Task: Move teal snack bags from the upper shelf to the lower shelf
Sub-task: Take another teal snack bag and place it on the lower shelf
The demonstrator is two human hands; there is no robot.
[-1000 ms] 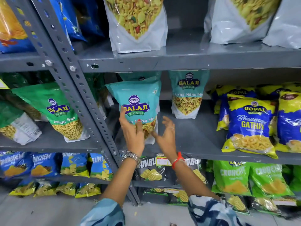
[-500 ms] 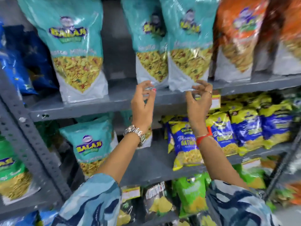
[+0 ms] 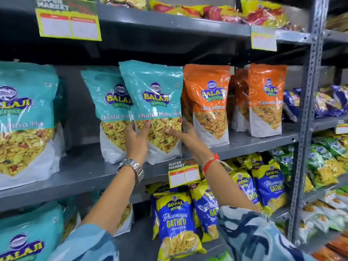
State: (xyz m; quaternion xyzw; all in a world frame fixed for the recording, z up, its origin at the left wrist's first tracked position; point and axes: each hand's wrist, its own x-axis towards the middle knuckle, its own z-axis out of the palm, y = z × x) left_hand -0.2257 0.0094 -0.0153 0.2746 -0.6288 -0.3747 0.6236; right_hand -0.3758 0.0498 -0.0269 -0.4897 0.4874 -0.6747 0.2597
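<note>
Head cam: both hands cupped one teal bag [image 3: 153, 102] on the upper shelf [image 3: 84, 170], just left of the orange bag [image 3: 207, 102] — left hand [image 3: 136, 140] & right hand [image 3: 185, 133] pressed its lower sides. Prob. light, crinkly, slippery film — best held low, w/ support underneath.

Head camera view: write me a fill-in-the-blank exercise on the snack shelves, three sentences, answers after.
1. Both hands, the left hand and the right hand, grip one teal plastic snack bag with the brand name ____ printed on it.
2. Directly to that bag's right stands a glossy snack bag coloured ____.
3. The silver metal watch sits on the ____ wrist.

Answers: Balaji; orange; left
</note>
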